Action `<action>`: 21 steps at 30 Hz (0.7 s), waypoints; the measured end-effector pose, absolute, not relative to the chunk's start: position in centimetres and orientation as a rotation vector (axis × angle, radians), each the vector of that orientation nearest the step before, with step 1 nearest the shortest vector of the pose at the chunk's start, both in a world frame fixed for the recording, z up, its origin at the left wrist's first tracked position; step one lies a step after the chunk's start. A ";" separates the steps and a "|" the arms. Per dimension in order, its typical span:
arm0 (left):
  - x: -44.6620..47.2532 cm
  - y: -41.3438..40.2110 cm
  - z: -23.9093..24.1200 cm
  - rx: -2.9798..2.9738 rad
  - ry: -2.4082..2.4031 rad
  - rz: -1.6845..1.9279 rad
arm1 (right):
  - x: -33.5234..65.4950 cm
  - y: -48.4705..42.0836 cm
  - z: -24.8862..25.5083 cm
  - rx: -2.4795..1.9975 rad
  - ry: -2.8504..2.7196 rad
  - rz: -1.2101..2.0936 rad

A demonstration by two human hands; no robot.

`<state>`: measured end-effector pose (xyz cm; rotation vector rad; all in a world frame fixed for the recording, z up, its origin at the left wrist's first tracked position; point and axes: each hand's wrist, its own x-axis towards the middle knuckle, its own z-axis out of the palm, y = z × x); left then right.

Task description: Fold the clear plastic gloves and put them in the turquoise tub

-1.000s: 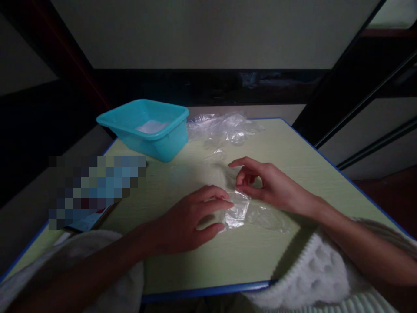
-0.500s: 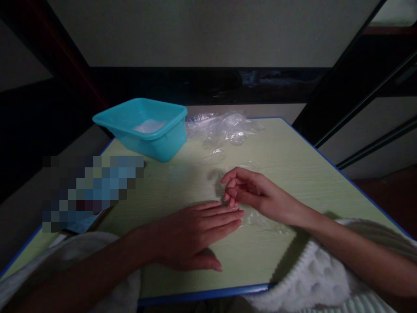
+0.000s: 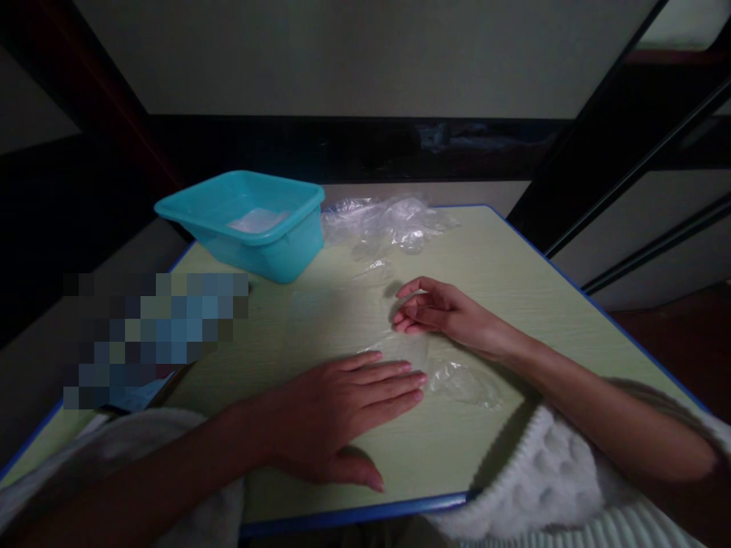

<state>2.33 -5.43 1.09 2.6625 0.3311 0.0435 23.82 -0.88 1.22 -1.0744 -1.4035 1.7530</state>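
A thin clear plastic film (image 3: 457, 378) lies flat on the pale green table (image 3: 514, 259) between my hands. My left hand (image 3: 343, 411) rests palm down with the fingers stretched out, its fingertips on the film's left edge. My right hand (image 3: 437, 313) lies just beyond the film, fingers loosely extended and close together, nothing in them. Both forearms come out of white knitted sleeves.
A turquoise plastic tub (image 3: 245, 221) with something white inside stands at the back left. A heap of crumpled clear plastic (image 3: 388, 221) lies beside it at the table's far edge. A blurred-out object (image 3: 154, 335) occupies the left side. The table has a blue rim.
My left hand went from curled on the film to flat with fingers stretched out. My right hand let go of the film's raised edge and moved slightly away; the film now lies flat.
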 end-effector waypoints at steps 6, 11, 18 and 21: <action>2.2 -5.3 1.4 2.660 0.338 0.164 | 24.0 -0.7 1.1 -1.007 -1.624 1.448; 1.5 -4.0 1.3 2.761 0.662 0.243 | 24.2 -0.6 1.4 -1.070 -1.964 0.981; 0.2 -2.4 0.0 2.807 1.024 0.090 | 24.8 -0.1 2.0 -1.253 -2.241 0.534; 0.6 -2.7 0.0 2.788 1.017 0.039 | 25.1 0.5 1.5 -1.260 -2.283 0.469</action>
